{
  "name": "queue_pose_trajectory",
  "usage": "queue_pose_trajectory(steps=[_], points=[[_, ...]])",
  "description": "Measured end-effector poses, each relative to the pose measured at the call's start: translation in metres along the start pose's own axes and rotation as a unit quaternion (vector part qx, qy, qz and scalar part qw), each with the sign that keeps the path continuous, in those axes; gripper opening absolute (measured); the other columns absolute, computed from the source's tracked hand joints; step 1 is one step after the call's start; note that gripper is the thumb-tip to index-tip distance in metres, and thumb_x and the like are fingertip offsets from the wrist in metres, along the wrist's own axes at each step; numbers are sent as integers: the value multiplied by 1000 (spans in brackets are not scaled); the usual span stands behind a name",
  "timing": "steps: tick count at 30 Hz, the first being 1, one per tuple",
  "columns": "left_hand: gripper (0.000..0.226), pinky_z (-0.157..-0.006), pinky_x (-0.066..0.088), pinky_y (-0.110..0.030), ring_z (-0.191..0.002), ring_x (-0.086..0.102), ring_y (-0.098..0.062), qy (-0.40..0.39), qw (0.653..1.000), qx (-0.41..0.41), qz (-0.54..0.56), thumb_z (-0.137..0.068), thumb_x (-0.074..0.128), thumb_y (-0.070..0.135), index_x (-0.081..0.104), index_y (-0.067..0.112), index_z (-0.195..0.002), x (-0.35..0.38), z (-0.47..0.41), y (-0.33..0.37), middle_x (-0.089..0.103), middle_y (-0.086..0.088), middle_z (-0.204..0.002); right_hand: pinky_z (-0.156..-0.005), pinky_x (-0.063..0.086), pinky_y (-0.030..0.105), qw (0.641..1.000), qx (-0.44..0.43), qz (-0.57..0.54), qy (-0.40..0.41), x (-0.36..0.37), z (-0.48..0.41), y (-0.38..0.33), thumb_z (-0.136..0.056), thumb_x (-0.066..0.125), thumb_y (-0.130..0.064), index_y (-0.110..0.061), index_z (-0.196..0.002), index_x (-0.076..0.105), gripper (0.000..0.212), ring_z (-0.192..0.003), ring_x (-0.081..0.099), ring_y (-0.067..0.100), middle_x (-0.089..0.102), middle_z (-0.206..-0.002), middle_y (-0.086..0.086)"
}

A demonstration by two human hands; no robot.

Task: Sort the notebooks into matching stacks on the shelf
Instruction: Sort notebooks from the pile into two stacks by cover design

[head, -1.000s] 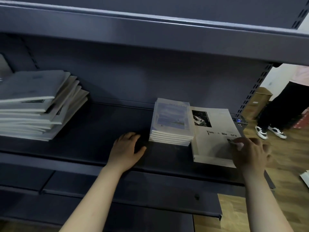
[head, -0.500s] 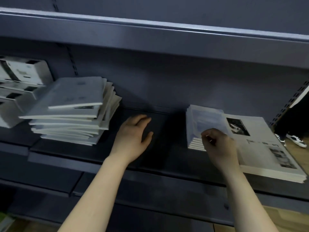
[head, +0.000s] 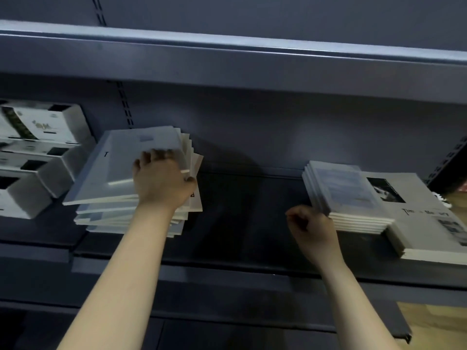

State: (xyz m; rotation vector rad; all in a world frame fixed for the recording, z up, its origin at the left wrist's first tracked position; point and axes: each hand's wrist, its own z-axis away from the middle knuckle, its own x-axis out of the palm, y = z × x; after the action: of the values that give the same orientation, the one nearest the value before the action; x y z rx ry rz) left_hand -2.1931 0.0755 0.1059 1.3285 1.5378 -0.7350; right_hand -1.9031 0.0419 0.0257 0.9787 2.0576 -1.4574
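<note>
There is only one camera, worn on the person's head. It faces the dark shelf (head: 252, 223) head-on from close up, and its wide view runs from the left stack (head: 121, 173) across to the right stacks (head: 353, 198).

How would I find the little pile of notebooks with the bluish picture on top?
Look to the right end of the dark grey shelf, away from the messy pile the left hand grips. Of two piles there, it's the smaller left pile, by the curled right hand. Unlike the white pile on its right, its cover is pale bluish, without black lettering.
</note>
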Motion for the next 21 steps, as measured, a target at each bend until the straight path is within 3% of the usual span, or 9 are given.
queue_pose_trajectory(steps=[2, 5, 7, 9, 11, 14, 18, 21], points=[[56, -90, 44, -43, -104, 55, -37, 26, 1000, -5, -17, -75, 61, 47, 60, 5, -113, 0, -2, 2, 62, -17, -112, -67, 39, 17, 1000, 1, -2, 2, -1, 2, 2, -85, 66, -8, -21, -92, 71, 16, -74, 61, 7, 66, -82, -11], [50, -75, 45, -39, -87, 58, -35, 63, 998, -2, -32, -74, 65, 50, 65, 4, -94, -2, -2, 8, 64, -15, -91, -69, 43, 15, 1000, 7, -2, -5, -5, 3, 9, -85, 66, -9, -24, -94, 71, 18, -76, 61, 6, 64, -81, -14], [49, -64, 42, -35, -79, 57, -32, 76, 996, 8, -43, -74, 66, 52, 65, 4, -84, -5, 0, 11, 61, -13, -81, -67, 39, 9, 1000, 9, -3, -5, -7, 0, 14, -85, 66, -8, -24, -94, 71, 19, -75, 60, 5, 64, -81, -14], [45, -53, 32, -29, -65, 47, -26, 88, 995, 22, -43, -74, 66, 52, 65, 7, -78, -9, 0, 10, 51, -8, -68, -66, 39, 11, 1000, 8, -12, -3, -8, -4, 17, -85, 67, -7, -22, -94, 71, 18, -73, 61, 7, 66, -80, -11], [40, -52, 27, -27, -61, 40, -22, 96, 994, 41, -34, -77, 64, 49, 67, 10, -80, -13, -3, 6, 45, -4, -66, -65, 41, 14, 1000, 0, -16, -7, -7, -7, 19, -85, 67, -5, -20, -94, 71, 18, -71, 61, 7, 65, -80, -10], [33, -52, 26, -27, -59, 40, -21, 122, 991, 61, -13, -83, 60, 45, 68, 13, -81, -16, -7, 4, 44, -3, -65, -62, 38, 5, 999, -9, -26, -15, -5, -10, 20, -85, 67, -4, -18, -95, 71, 17, -67, 60, 5, 63, -77, -12], [34, -48, 22, -24, -51, 42, -20, 165, 981, 92, 33, -89, 54, 39, 63, 11, -73, -24, -9, 9, 48, -4, -59, -66, 44, 21, 998, -4, -47, -35, -4, -13, 24, -86, 66, -5, -17, -97, 71, 17, -71, 64, 13, 65, -77, -8], [27, -51, 23, -25, -49, 40, -19, 223, 960, 134, 107, -89, 59, 29, 63, 9, -71, -32, -5, 16, 55, -10, -58, -65, 43, 17, 997, -16, -59, -42, -6, -17, 26, -87, 64, -6, -19, -98, 70, 17, -70, 64, 10, 65, -78, -10]])
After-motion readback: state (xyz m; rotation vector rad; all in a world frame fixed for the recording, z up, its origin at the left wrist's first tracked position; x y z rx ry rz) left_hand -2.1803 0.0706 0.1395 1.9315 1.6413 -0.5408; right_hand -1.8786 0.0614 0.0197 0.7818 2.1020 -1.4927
